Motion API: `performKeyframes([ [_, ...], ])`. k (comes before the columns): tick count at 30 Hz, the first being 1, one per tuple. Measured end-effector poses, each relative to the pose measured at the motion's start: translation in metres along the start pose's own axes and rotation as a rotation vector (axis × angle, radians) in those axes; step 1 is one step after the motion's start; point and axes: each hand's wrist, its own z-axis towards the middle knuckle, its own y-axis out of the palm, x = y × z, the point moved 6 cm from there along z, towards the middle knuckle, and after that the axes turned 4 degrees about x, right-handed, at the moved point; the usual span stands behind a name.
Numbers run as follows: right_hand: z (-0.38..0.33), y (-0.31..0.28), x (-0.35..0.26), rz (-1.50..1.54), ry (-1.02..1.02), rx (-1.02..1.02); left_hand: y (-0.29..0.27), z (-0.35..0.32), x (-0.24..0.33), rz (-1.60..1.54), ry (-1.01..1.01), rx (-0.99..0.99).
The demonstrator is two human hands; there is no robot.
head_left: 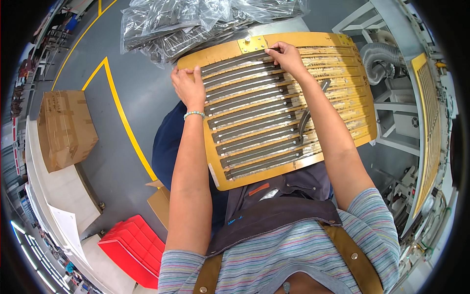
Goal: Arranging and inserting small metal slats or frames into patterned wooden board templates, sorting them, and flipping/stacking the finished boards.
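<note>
A yellow-brown slotted board (213,161) lies tilted across my lap. Dark grey strips (247,92), resembling zipper tape, fill the left part of its slots in parallel rows. My left hand (190,89) rests at the board's upper left corner, fingers and thumb apart, the thumb beside the left end of the topmost strip (235,62). Near the metal plate (252,44) on the far edge, my right hand (288,58) pinches the right end of that topmost strip. A loose, curved dark strip (304,122) lies over the slots, partly hidden by my right forearm.
Clear plastic bags of dark strips (196,24) lie beyond the board. At left stand a cardboard box (71,128) and a red bin (134,250). A ribbed grey hose (382,59), white frame (399,108) and another slotted board (428,127) are at right.
</note>
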Motion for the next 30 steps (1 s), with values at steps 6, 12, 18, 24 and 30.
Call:
performKeyframes([
  [6,0.001,0.004,0.005,0.11,0.079,-0.04,-0.001,-0.003,0.0,0.027,0.005,-0.023],
  [12,0.008,0.015,0.012,0.174,0.076,-0.06,0.001,0.006,-0.014,-0.079,-0.067,-0.006],
  [18,0.01,0.014,0.022,0.188,0.127,-0.046,0.004,0.001,-0.008,-0.023,-0.088,-0.018],
  [24,0.009,0.016,0.016,0.188,0.127,-0.041,0.003,0.008,-0.015,-0.069,-0.111,0.005],
  [30,0.008,0.015,0.018,0.162,0.137,-0.026,0.002,0.001,0.005,0.078,-0.073,-0.026],
])
